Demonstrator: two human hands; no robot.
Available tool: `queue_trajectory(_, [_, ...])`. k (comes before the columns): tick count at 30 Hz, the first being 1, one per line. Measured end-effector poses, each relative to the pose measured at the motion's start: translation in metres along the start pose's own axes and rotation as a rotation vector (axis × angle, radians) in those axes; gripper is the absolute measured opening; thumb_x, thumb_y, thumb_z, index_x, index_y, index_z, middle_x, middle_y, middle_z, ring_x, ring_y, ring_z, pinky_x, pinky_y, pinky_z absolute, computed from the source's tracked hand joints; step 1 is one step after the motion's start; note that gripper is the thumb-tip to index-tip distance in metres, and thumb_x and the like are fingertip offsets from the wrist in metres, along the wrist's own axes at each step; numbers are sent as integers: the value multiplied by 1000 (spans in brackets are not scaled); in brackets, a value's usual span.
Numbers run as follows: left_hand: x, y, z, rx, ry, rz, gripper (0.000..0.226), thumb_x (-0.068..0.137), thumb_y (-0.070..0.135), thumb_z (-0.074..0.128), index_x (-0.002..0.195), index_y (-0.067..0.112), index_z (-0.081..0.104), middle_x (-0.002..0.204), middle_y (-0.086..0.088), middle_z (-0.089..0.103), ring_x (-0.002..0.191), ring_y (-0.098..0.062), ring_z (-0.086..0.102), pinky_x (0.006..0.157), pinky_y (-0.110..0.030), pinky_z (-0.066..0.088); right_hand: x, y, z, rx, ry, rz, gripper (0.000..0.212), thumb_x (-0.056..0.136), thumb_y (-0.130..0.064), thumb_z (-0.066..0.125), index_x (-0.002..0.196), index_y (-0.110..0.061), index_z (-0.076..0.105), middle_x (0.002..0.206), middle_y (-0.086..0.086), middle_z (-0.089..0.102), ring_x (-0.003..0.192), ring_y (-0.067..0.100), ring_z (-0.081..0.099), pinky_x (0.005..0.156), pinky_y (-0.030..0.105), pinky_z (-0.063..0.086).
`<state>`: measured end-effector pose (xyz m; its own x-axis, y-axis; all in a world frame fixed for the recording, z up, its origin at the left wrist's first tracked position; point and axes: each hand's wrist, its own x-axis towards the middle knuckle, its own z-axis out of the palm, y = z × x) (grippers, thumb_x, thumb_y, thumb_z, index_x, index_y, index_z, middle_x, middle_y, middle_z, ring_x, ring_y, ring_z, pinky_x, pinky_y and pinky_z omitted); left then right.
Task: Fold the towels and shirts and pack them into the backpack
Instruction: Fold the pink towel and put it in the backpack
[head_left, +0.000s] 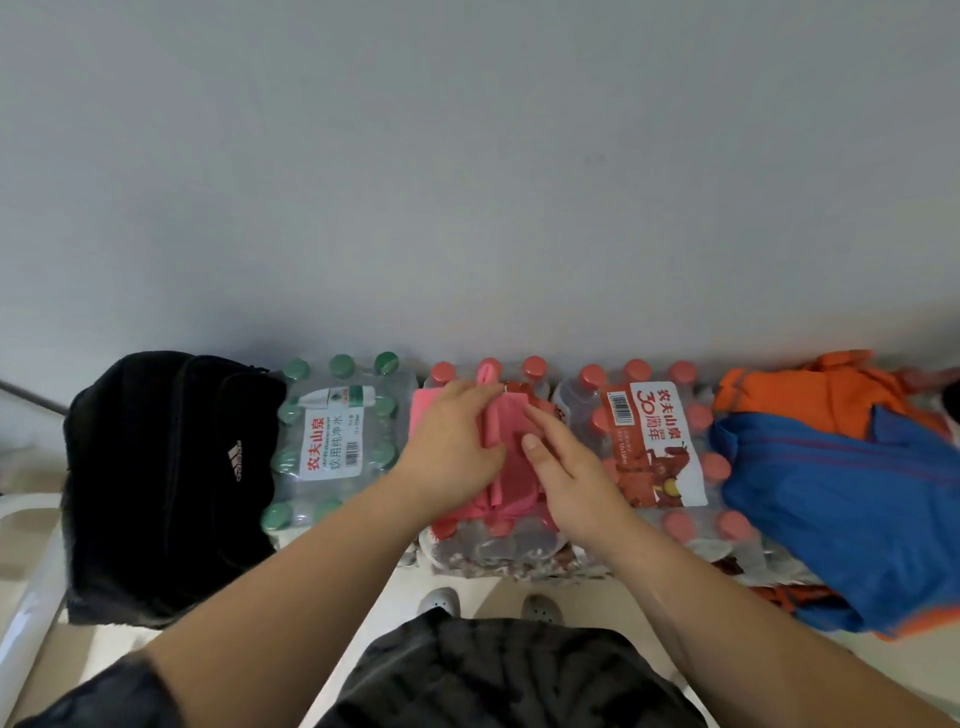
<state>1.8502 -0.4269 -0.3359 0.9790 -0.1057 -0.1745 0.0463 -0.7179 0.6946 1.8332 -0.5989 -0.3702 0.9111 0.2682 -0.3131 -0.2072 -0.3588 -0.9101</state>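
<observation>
Towel (511, 467) (pink) on bottle pack (493, 545); L hand (457, 441) & R hand (566, 467) both flat, fingers straight, pressing it.

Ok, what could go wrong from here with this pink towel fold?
The pink towel under your left hand and right hand lies on the bumpy caps of the middle bottle pack, so the fold may come out crooked. The blue shirt on the right hangs over the packs' front edge and might slide off.

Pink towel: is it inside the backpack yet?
No, the pink towel lies on a red-capped bottle pack, under the left hand and right hand.
</observation>
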Motion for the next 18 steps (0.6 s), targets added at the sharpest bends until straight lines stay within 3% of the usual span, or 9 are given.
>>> queue_trajectory(3, [2,7,21,91,-77,-23,58,87,18,66,143,20,54,149,-10,48,139,-22,43,114,-25,30,-3,4,-9,67,-46,4,43,105,-38,46,147,-44,43,139,-20,55,127,-3,51,106,24,45])
queue_trajectory(7, [-4,12,27,117,-30,-48,46,93,10,56,139,15,56,137,-7,61,115,-28,61,97,-26,40,-2,5,-16,-77,-85,1,34,105,-29,50,136,-22,61,125,-9,59,118,6,55,107,28,44])
queue_trajectory(9, [-7,7,25,131,16,-47,52,89,6,55,140,16,54,140,-6,57,116,-29,60,99,-28,41,0,8,-17,-154,-126,0,36,103,-30,53,136,-17,61,125,-4,57,119,11,54,109,31,42])
queue_trajectory(11, [-6,-3,25,273,103,-8,56,85,13,56,141,19,54,144,-7,53,125,-31,53,104,-37,43,3,9,-19,-158,-133,16,39,102,-32,55,138,-17,59,129,-3,55,115,9,56,105,27,45])
queue_trajectory(12, [-5,-7,25,377,134,14,57,86,21,55,143,21,52,147,-8,50,129,-34,49,105,-44,42,3,9,-20,-140,-130,26,39,102,-33,56,138,-19,60,130,-4,55,109,5,57,97,18,48])
queue_trajectory(14, [-2,-12,30,530,75,7,59,94,42,45,152,31,37,161,-5,32,144,-36,31,115,-55,29,4,9,-23,-143,-126,23,38,101,-35,56,137,-24,60,129,-5,56,104,2,58,81,7,48])
queue_trajectory(16, [3,-19,41,635,-46,-8,68,95,62,23,158,38,12,169,2,4,154,-31,3,121,-61,6,5,9,-29,-234,-88,-29,38,101,-38,55,138,-29,58,127,-8,55,107,3,58,90,14,49])
queue_trajectory(18, [6,-27,54,721,-107,-24,77,90,73,8,157,40,-10,166,5,-19,153,-31,-16,119,-64,-6,5,6,-36,-315,-46,-69,39,100,-39,54,139,-32,57,126,-10,54,102,0,57,96,24,48])
